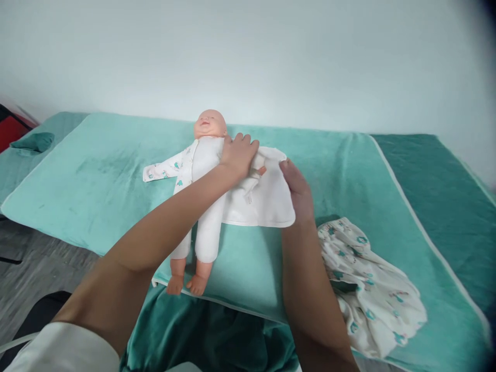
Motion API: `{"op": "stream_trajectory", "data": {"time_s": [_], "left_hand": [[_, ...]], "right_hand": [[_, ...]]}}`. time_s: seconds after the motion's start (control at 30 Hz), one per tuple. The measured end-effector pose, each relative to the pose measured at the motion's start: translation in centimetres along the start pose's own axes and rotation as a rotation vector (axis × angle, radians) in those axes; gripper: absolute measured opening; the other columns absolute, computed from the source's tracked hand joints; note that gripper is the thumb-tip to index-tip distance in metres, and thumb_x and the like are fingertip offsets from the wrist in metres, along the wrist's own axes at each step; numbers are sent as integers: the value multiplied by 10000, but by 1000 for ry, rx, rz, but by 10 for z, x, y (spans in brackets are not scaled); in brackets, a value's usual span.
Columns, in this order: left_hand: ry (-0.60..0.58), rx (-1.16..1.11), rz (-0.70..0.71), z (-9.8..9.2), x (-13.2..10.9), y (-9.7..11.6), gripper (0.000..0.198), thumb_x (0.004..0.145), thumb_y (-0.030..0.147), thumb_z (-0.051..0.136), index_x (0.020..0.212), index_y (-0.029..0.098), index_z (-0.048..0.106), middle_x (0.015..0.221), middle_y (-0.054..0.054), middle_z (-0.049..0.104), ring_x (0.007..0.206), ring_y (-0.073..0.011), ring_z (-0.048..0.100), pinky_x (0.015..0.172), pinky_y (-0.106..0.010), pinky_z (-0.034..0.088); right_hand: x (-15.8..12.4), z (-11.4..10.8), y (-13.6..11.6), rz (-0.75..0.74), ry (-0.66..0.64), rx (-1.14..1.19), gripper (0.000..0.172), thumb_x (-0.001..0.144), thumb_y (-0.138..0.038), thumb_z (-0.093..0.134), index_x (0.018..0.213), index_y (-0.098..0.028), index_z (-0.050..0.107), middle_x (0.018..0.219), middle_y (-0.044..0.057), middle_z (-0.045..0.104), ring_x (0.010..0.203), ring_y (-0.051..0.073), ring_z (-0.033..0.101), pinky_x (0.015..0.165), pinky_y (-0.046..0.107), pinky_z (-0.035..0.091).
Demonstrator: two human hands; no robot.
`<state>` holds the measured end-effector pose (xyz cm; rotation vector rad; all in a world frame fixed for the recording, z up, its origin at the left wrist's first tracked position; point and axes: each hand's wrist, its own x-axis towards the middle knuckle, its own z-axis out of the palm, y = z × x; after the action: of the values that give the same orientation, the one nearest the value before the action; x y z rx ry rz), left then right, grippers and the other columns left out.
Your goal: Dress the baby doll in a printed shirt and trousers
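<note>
A baby doll [209, 217] with a white cloth body lies on its back, head toward the wall. Its arm on the left side wears the sleeve of a white printed baby shirt [165, 169]; the shirt's other half is spread open at the right, plain inner side up. My left hand [239, 155] lies across the doll's shoulder and arm on that right side, its fingers stretched out. A small doll hand [262, 170] shows beyond it. My right hand [297, 183] pinches the outer edge of the shirt between thumb and fingers.
A crumpled white printed cloth [372, 289] lies at the right, beside my right forearm. Light green sheeting [108, 196] covers the bed, with darker green fabric [418, 165] at the right end. Behind stands a white wall [248, 57]. Something red and black [13, 129] is at far left.
</note>
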<state>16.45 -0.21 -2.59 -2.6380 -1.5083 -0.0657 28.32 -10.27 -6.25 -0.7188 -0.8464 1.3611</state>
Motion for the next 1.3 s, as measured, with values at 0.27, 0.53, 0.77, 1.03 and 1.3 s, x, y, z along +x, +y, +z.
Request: {"op": "stream_trajectory", "data": {"time_s": [0.27,0.53,0.77,1.03,1.3], "left_hand": [[3,-577,122,-12,-7,-24,201,888,174,604,1083,191,649,1098,-72,715,996,-228,653,1019,-434,467],[454,-1083,-172,-18,-16,-70,216,890,136,618,730,222,501,920,-33,718,910,-169,659,833,-330,535],[522,-1107,-329,-11,-51,-92,186,861,103,659,817,225,526,991,-19,710,914,-139,652,898,-322,545],[497,-1026,-351,7,-109,-74,154,903,228,670,1008,231,557,1022,-19,642,881,-141,603,843,-307,507],[334,-979,-372,4,-133,-74,173,910,199,659,1050,245,567,765,56,569,738,-133,558,751,-303,442]], "right_hand": [[-2,13,14,27,-165,-27,660,684,-466,924,1260,-308,643,1229,40,721,1034,238,722,779,353,632],[-7,21,24,70,-501,-54,651,822,-469,870,1386,-324,578,1298,52,645,896,150,671,773,305,584],[-11,30,37,-135,-456,-562,466,886,-432,837,1262,-252,629,1097,39,648,842,151,615,766,308,535],[-30,49,51,-682,-322,-1367,270,990,-294,712,1241,-205,672,1143,128,640,1067,306,592,942,483,513],[-28,43,42,-676,-471,-1217,158,1070,-232,550,1036,-218,704,1017,82,694,969,233,639,859,407,514]]}}
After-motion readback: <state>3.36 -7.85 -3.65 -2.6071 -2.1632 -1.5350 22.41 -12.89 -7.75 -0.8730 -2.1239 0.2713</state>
